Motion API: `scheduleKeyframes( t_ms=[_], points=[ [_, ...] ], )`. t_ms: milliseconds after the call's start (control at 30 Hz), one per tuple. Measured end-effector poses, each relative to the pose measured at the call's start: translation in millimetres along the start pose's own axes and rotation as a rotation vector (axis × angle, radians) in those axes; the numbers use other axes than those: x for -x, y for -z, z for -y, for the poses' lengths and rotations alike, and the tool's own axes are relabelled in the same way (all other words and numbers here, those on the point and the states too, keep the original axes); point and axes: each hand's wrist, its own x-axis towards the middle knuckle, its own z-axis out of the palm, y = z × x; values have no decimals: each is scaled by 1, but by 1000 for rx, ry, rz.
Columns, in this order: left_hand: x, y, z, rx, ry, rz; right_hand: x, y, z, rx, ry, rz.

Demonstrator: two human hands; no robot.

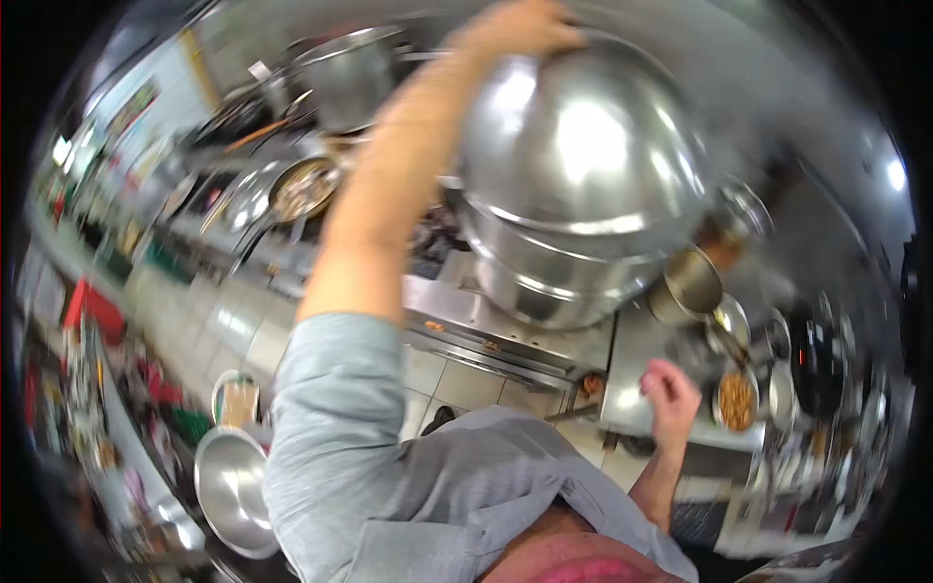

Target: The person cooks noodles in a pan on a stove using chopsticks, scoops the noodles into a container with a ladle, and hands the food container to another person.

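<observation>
My left hand (525,27) reaches far forward to the upper edge of a large shiny metal dome (583,146), its slightly blurred fingers closed on it. This dome sits over a wide steel pot (554,291) on the stove. My left forearm crosses to the left of the dome. Lower right, my right hand (671,398) is raised near the front edge of the steel counter (627,394). Its fingers are loosely curled and apart, with nothing in them.
Left of my arm are a pan of food (303,188) and a tall pot (350,78). A smaller pot (686,284) and a bowl of brown food (736,401) stand at right. A large metal bowl (233,491) is at lower left, above the tiled floor (466,384).
</observation>
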Motion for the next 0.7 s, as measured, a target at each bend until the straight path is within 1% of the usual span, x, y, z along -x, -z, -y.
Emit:
scheduleKeyframes(
  t_ms=[33,67,100,133,167,200,233,267,333,367,400,433,467,500,567,600,633,700],
  points=[
    [-19,-22,8,-116,-42,38,0,-16,-5,36,43,107],
    [-17,-30,-7,-235,-75,28,-1,-33,3,90,11,233],
    [-17,-39,-19,-236,-72,56,1,-49,-1,139,82,293],
    [-16,-46,-28,-242,-59,90,3,-63,6,159,85,374],
    [-21,-56,-28,-272,-42,128,5,-75,7,160,98,406],
    [-24,-69,-24,-281,-25,95,9,-87,6,151,78,466],
    [-25,-78,-18,-246,-12,133,12,-97,6,142,57,520],
    [-25,-84,-12,-210,-4,171,15,-107,7,142,67,534],
    [-19,-91,-3,-77,-18,149,14,-127,9,139,1,578],
    [-12,-86,3,-70,-70,124,11,-138,8,139,10,588],
    [-2,-77,8,-63,-121,104,7,-148,5,129,-24,594],
    [12,-66,15,-69,-109,104,4,-160,2,119,-64,602],
    [29,-50,25,12,-199,114,0,-175,-1,58,-196,593],
    [52,-34,37,93,-287,126,-9,-191,5,17,-109,633],
    [114,5,68,244,-413,16,-28,-236,22,-177,-6,707],
    [149,27,84,243,-411,-49,-38,-262,40,-282,90,772],
    [183,50,102,244,-411,-111,-48,-290,62,-318,208,814],
    [251,98,137,359,-265,-135,-63,-347,115,-416,379,890]
  ],
)
